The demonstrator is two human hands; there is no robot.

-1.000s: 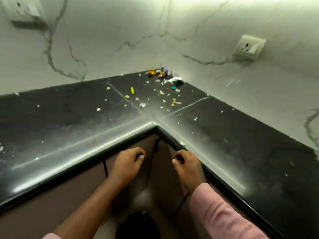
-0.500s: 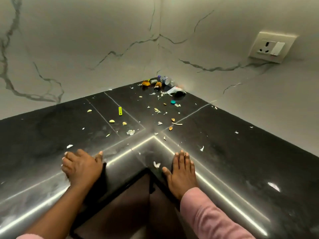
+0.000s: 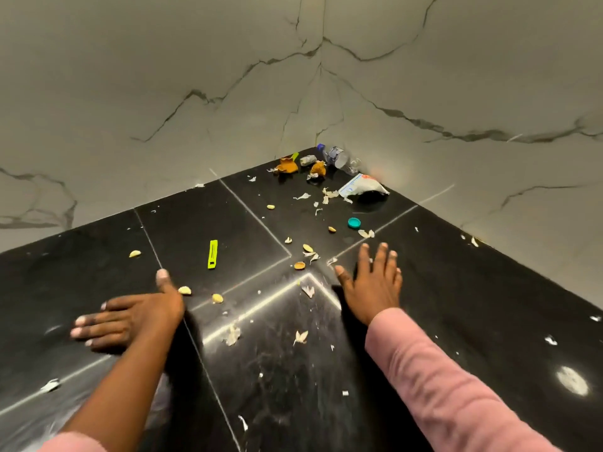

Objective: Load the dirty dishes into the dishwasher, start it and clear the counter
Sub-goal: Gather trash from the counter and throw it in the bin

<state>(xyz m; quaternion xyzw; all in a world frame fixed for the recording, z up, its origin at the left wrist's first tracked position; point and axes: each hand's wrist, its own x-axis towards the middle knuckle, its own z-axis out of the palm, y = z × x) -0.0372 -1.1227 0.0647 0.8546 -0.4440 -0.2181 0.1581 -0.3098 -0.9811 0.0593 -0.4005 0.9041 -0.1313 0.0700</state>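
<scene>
A black corner counter [image 3: 473, 288] is littered with scraps. My left hand [image 3: 130, 318] lies flat on it, fingers straight and pointing left, thumb up beside a garlic clove [image 3: 185, 290]. My right hand [image 3: 373, 282] rests palm down with fingers spread, just short of the tile joint. Garlic skins [image 3: 308, 290] and cloves [image 3: 217, 298] lie between my hands. Further back lie a lime-green plastic clip [image 3: 212, 254] and a teal bottle cap [image 3: 353, 222]. In the far corner sit orange peels [image 3: 287, 165], a crushed clear bottle [image 3: 341, 158] and a white packet [image 3: 362, 187].
Marble-look walls [image 3: 163, 93] close the counter on two sides and meet at the corner. More white scraps [image 3: 550, 340] dot the right stretch of the counter, and one [image 3: 49, 385] lies near the left front edge.
Both hands rose from the cabinet front below the counter edge onto the counter and slid further in. The view moved closer over the corner.
</scene>
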